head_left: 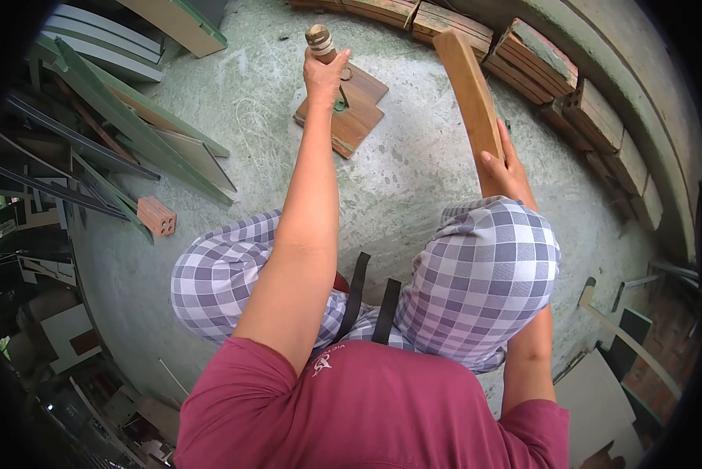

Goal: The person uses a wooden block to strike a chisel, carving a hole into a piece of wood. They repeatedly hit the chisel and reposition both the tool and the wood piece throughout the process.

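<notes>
Above wood block (349, 109), left hand (325, 74) grip clenched round chisel handle (319, 41) (upright); right hand (504, 168) grips plank (468, 86).

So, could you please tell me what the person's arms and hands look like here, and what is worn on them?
Both hands, left and right, are bare: no gloves, rings or watch visible. The forearms are bare too. Short maroon T-shirt sleeves cover only the upper arms.

A rough outdoor woodworking yard: concrete floor (234, 94), stacked boards (124, 133), bricks (593, 117).
</notes>
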Demonstrator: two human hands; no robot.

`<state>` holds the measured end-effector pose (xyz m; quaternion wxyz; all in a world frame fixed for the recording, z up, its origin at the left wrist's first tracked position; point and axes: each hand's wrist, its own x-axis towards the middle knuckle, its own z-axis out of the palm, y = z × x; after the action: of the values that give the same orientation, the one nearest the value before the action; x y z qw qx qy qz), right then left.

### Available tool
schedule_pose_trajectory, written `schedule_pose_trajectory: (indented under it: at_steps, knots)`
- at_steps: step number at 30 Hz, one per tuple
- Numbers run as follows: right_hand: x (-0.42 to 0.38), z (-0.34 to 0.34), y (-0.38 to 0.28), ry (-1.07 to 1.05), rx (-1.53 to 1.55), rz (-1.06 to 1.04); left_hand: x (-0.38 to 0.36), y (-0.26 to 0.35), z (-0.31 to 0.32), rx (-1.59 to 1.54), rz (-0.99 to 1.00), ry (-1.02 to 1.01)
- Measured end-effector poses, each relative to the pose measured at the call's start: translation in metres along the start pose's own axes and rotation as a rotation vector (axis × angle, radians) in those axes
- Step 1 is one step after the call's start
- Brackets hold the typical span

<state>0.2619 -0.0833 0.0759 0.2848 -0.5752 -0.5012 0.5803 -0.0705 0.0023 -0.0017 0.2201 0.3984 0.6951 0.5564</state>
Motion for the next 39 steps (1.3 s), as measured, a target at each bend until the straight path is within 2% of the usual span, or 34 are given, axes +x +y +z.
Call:
schedule_pose_trajectory:
  at_steps: [1, 3, 5, 7, 9, 13, 16, 17, 18, 19, 21, 23, 24, 28, 30, 31, 33, 35, 37, 39]
  knots:
    - [0.001, 0.0, -0.01, 0.0, 0.001, 0.002, 0.001, -0.002, 0.002, -0.013, 0.007, -0.04]
    - [0.008, -0.001, -0.029, 0.025, 0.032, -0.125, -0.001, -0.004, 0.006, -0.028, 0.012, -0.079]
    - [0.021, -0.011, -0.044, 0.032, -0.076, -0.2, -0.004, -0.003, 0.014, -0.039, 0.007, -0.099]
    - [0.027, -0.016, -0.069, 0.093, -0.1, -0.413, -0.006, -0.003, 0.02, -0.096, -0.016, -0.117]
    - [0.029, -0.017, -0.094, 0.124, -0.062, -0.466, -0.005, -0.002, 0.025, -0.017, 0.049, -0.167]
    - [0.037, -0.014, -0.114, 0.084, 0.032, -0.577, -0.004, 0.002, 0.023, 0.019, 0.012, -0.214]
    - [0.046, 0.013, -0.102, 0.017, 0.025, -0.469, -0.002, 0.0, 0.022, 0.002, 0.017, -0.199]
    - [0.05, 0.02, -0.094, 0.006, -0.158, -0.511, -0.002, 0.004, 0.025, 0.013, 0.016, -0.209]
    - [0.06, 0.026, -0.072, -0.121, -0.329, -0.491, -0.004, 0.01, 0.024, 0.033, 0.025, -0.212]
    - [0.06, 0.035, -0.066, -0.31, -0.472, -0.249, -0.005, 0.007, 0.024, 0.029, 0.029, -0.201]
    - [0.062, 0.042, -0.059, -0.32, -0.316, -0.334, -0.003, 0.003, 0.026, 0.001, 0.051, -0.221]
    - [0.056, 0.035, -0.088, -0.275, -0.384, -0.338, -0.002, 0.003, 0.024, 0.014, 0.063, -0.179]
    - [0.051, 0.03, -0.099, -0.256, -0.31, -0.35, -0.007, 0.001, 0.025, 0.016, 0.052, -0.19]
    - [0.05, 0.014, -0.133, -0.031, -0.17, -0.573, -0.011, 0.01, 0.028, -0.006, 0.046, -0.222]
    - [0.05, 0.022, -0.131, 0.046, -0.057, -0.59, -0.012, 0.017, 0.027, -0.004, 0.047, -0.222]
    - [0.058, 0.026, -0.115, 0.051, -0.106, -0.608, -0.013, 0.021, 0.026, 0.032, 0.035, -0.227]
    - [0.066, 0.03, -0.081, -0.225, -0.537, -0.527, -0.014, 0.022, 0.027, 0.064, 0.031, -0.235]
    - [0.065, 0.028, -0.071, -0.353, -0.512, -0.341, -0.014, 0.014, 0.028, 0.041, 0.042, -0.247]
    - [0.054, 0.024, -0.109, -0.291, -0.556, -0.321, -0.009, 0.008, 0.029, 0.056, 0.088, -0.221]
    - [0.056, 0.016, -0.124, -0.248, -0.398, -0.49, -0.011, 0.006, 0.028, 0.059, 0.021, -0.242]
